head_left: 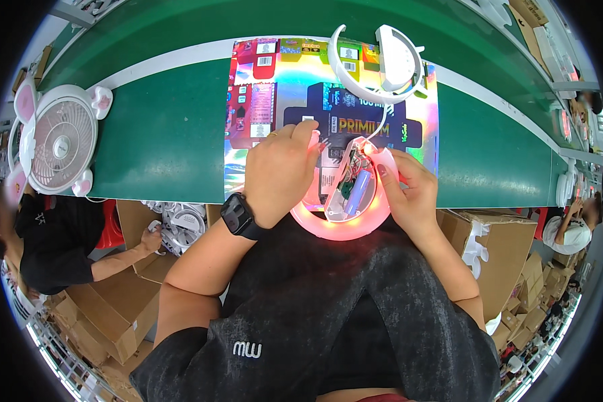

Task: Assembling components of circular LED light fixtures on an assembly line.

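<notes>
A round plastic lamp (pixel 342 229), its ring glowing pinkish red, leans near the table's front edge. Its housing lies uncovered, showing a blue cylindrical battery (pixel 358 192), wires and a green circuit board. My left hand (pixel 281 173), with a black watch on the wrist, closes on the upper left of the ring; its fingertips are partly hidden. At the right side, my right hand (pixel 412 191) grips the rim with the thumb in front. A white cable (pixel 384 124) links the lamp to a white ring-shaped frame (pixel 337 63) lying beyond it.
Under the lamp lies a shiny printed cardboard sheet (pixel 289 97) on the green table (pixel 167 134). A white fan with animal-like ears (pixel 60 144) stands at the left. Cardboard boxes (pixel 487 258) flank me below the table. A co-worker's hand (pixel 151 239) reaches into a box of white parts.
</notes>
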Tool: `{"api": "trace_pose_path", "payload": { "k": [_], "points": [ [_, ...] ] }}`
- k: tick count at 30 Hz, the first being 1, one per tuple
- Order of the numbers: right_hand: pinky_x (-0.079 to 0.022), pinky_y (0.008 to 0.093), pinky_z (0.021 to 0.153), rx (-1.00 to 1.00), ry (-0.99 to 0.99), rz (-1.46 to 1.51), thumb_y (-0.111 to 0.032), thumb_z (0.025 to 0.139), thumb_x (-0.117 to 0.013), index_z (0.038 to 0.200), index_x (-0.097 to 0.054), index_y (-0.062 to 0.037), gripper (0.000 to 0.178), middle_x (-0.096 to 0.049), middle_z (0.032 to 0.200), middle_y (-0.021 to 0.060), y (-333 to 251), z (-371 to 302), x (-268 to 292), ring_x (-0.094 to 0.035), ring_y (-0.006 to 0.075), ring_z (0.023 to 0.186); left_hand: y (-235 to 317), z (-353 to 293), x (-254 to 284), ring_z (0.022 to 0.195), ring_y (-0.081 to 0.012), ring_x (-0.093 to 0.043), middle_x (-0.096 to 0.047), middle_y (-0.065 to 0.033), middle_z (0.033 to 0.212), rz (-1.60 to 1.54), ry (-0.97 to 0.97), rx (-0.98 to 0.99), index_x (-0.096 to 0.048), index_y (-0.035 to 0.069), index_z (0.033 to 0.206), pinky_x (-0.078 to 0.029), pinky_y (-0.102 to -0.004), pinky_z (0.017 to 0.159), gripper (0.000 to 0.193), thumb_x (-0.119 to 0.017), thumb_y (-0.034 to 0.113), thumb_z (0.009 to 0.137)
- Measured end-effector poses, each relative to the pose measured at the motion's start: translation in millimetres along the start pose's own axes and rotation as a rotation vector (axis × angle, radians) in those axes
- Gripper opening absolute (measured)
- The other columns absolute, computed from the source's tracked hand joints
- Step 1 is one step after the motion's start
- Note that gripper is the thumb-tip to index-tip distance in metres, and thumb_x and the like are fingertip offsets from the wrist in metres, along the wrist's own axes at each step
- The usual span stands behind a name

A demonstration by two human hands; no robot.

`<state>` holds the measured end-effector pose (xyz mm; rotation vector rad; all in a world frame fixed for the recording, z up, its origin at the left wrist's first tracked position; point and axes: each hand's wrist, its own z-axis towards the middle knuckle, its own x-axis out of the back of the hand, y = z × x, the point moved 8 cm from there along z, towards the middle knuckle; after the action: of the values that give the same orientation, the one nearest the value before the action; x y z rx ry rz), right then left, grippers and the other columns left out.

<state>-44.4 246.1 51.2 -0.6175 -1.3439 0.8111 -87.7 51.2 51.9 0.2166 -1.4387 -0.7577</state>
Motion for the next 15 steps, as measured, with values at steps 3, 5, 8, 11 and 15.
{"api": "trace_pose_path", "payload": {
  "k": [3,5,8,11,15],
  "points": [
    [-0.055,0.0323,0.077,-0.1,0.04,0.065,0.0,0.084,-0.066,0.113,-0.065,0.0008,0.029,-0.069,0.105,0.0165,8.1,-1.3,-2.5,-0.07,0.0283,0.091,-1.2,2.2,-3.8,0.081,-0.0339,-0.066,-0.067,-0.0145,0.096,0.026,-0.036,-0.013,-0.06,0.006,0.114,-0.052,-0.0412,0.068,0.03,-0.067,0.015,0.086],
    [-0.055,0.0324,0.076,-0.123,0.015,0.067,0.001,0.084,-0.066,0.115,-0.064,0.0008,0.031,-0.069,0.105,0.0166,13.8,0.0,-6.0,-0.07,0.0281,0.09,-0.8,4.6,-7.3,0.081,-0.0332,-0.066,-0.066,-0.0131,0.095,0.042,-0.055,-0.026,-0.059,0.006,0.115,-0.052,-0.0405,0.067,0.03,-0.066,0.014,0.087],
    [-0.055,0.0334,0.075,-0.113,-0.004,0.038,0.001,0.083,-0.066,0.116,-0.063,0.0009,0.033,-0.067,0.104,0.0168,14.0,0.6,-8.4,-0.069,0.0291,0.089,2.2,7.5,-16.0,0.08,-0.0317,-0.065,-0.063,-0.0109,0.092,0.138,-0.111,-0.052,-0.058,0.006,0.115,-0.053,-0.0391,0.067,0.03,-0.064,0.015,0.088],
    [-0.054,0.0351,0.075,-0.044,0.012,-0.027,0.0,0.082,-0.065,0.115,-0.064,0.0009,0.033,-0.067,0.103,0.0169,11.4,4.1,-11.2,-0.068,0.0317,0.087,11.2,11.5,-24.5,0.082,-0.0297,-0.065,-0.061,-0.0101,0.09,0.334,-0.244,-0.057,-0.057,0.005,0.114,-0.053,-0.0377,0.068,0.027,-0.061,0.016,0.089],
    [-0.052,0.0372,0.077,-0.098,-0.074,-0.091,-0.003,0.082,-0.065,0.113,-0.064,0.0005,0.032,-0.066,0.1,0.0162,13.6,5.9,-16.7,-0.065,0.0345,0.087,7.2,16.9,-28.1,0.091,-0.0289,-0.066,-0.064,-0.0133,0.095,0.393,-0.43,0.008,-0.057,0.004,0.119,-0.053,-0.0362,0.073,0.034,-0.061,0.022,0.09]
  ]
}}
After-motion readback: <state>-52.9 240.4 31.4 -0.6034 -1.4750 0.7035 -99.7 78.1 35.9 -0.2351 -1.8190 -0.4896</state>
